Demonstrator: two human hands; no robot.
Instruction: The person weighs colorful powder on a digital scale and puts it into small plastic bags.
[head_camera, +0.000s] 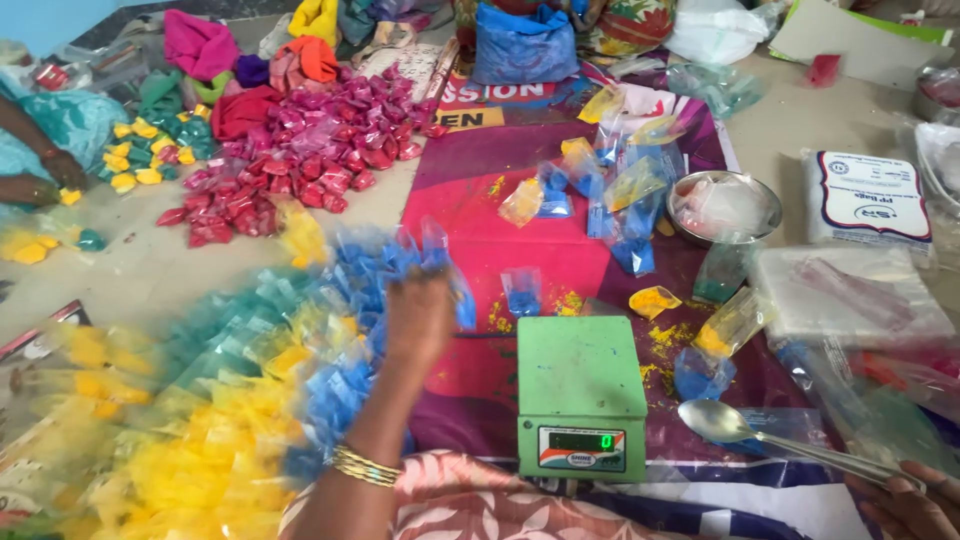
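Note:
My left hand (418, 322) is stretched forward and blurred, its back towards me, over a heap of small blue powder packets (360, 290). Gold bangles (366, 466) circle its wrist. Whether it grips a packet is hidden by the blur. My right hand (908, 503) sits at the bottom right corner, fingers on the handle end of a steel spoon (722, 421) that lies on the mat. A green weighing scale (580, 395) stands between my two hands, with nothing on its platform.
Yellow packets (200, 440) and teal packets (215, 335) are heaped at the left. Pink packets (300, 165) lie further back. A steel bowl (725, 205), loose filled bags (620, 185) and white bag packs (870, 195) lie to the right. Another person's hand (40, 185) works at far left.

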